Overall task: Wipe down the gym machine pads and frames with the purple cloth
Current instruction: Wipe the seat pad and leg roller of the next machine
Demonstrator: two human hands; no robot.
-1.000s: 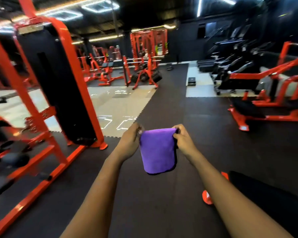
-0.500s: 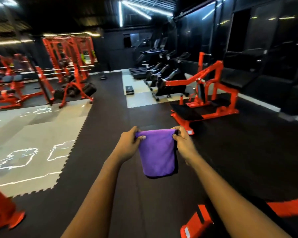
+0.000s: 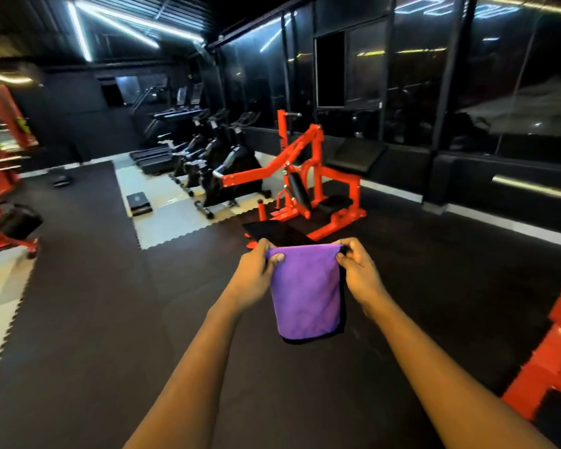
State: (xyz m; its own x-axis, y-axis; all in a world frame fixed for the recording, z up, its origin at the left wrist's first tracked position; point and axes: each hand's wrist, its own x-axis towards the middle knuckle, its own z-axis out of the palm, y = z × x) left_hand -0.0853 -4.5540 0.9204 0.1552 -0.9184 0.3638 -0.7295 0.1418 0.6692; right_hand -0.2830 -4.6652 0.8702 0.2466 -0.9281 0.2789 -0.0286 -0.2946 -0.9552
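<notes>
Presently: fingers (image 3: 276, 258) of my left hand (image 3: 256, 272) and right hand (image 3: 358, 275) clamp one top corner each of the purple cloth (image 3: 305, 296).

Cloth: folded, smooth, dark-edged, hanging between my hands above the floor (image 3: 110, 303).

Handling: I judge it best held taut and carried to the red gym machine (image 3: 308, 176) well ahead, pads first.

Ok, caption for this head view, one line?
Left hand and right hand pinch a purple cloth by its top corners over dark floor mats, facing a red gym machine beside exercise bikes.
</notes>
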